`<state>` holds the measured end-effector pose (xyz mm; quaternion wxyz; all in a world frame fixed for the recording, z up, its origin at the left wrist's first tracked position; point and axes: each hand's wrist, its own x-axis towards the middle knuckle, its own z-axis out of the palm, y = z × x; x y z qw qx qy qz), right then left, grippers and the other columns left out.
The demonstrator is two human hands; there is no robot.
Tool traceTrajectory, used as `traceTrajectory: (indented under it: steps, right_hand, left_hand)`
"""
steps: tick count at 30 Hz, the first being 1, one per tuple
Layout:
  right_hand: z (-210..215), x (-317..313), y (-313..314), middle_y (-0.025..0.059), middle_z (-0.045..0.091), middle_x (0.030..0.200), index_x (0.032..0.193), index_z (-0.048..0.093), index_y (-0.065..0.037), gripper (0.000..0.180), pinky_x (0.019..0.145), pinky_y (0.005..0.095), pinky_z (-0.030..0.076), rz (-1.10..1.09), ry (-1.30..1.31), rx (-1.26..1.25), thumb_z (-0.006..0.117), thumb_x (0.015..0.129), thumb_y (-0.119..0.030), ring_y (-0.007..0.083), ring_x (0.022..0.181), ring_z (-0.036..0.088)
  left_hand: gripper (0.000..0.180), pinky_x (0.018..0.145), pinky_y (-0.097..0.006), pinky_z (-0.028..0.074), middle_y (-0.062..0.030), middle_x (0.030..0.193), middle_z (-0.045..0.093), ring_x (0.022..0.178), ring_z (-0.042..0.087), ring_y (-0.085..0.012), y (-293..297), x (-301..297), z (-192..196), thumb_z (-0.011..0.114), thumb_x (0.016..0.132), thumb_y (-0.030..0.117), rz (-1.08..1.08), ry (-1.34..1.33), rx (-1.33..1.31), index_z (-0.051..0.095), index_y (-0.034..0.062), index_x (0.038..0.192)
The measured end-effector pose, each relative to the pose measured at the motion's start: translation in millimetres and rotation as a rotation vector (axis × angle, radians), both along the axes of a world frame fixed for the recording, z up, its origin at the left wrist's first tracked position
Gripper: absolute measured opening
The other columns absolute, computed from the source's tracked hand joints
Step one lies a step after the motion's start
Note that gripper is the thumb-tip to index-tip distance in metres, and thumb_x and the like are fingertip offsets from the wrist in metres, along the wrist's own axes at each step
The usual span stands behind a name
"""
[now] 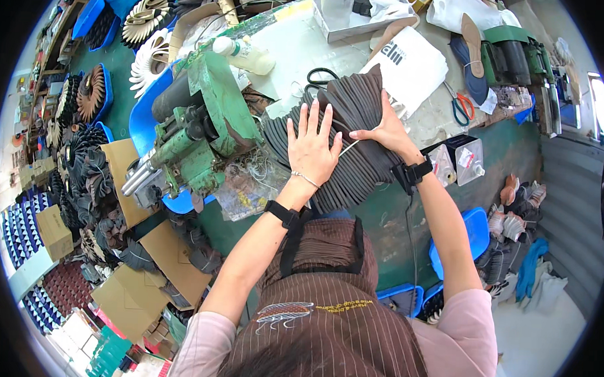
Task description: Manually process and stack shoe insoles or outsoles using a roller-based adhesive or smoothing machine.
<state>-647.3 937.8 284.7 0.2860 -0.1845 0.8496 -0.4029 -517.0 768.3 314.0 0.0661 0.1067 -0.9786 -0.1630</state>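
A thick fanned stack of dark grey, ridged strips rests at the table's near edge, partly overhanging it. A thin pale string runs across its middle. My left hand lies on the stack with its fingers spread flat. My right hand holds the stack's right side, the thumb stretched inward across the top near the string and the other fingers partly hidden along the edge. Behind the stack lie black-handled scissors, their blades hidden.
A green machine stands close on the left; another green machine is at the right. On the table are a bottle, a white bag, orange-handled scissors and soles. Blue bins and boxes surround me.
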Motion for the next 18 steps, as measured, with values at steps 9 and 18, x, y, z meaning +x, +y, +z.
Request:
traceTrajectory:
  steps: [9,18]
  right_hand:
    - [1.5,14.5,-21.0,0.0404,0.028,0.140,0.149,0.002,0.001,0.132,0.107,0.0459,0.035,0.098,0.115,0.342,0.080,0.053,-0.044,0.0489,0.131,0.035]
    - [-20.2,1.1,-15.6,0.0393,0.031,0.140,0.147,-0.003,0.007,0.137,0.110,0.0386,0.031,0.021,-0.032,0.227,0.082,0.052,-0.042,0.0449,0.133,0.034]
  left_hand:
    - [0.060,0.109,-0.055,0.027,-0.0195,0.146,0.036,0.136,0.033,-0.0336,10.7,9.3,0.2,0.053,0.088,0.032,0.073,0.018,-0.020,0.041,0.0043,0.141]
    - [0.054,0.109,-0.056,0.025,-0.0198,0.145,0.038,0.136,0.033,-0.0343,7.5,6.0,-8.1,0.055,0.084,0.031,0.106,0.055,0.023,0.052,0.0031,0.131]
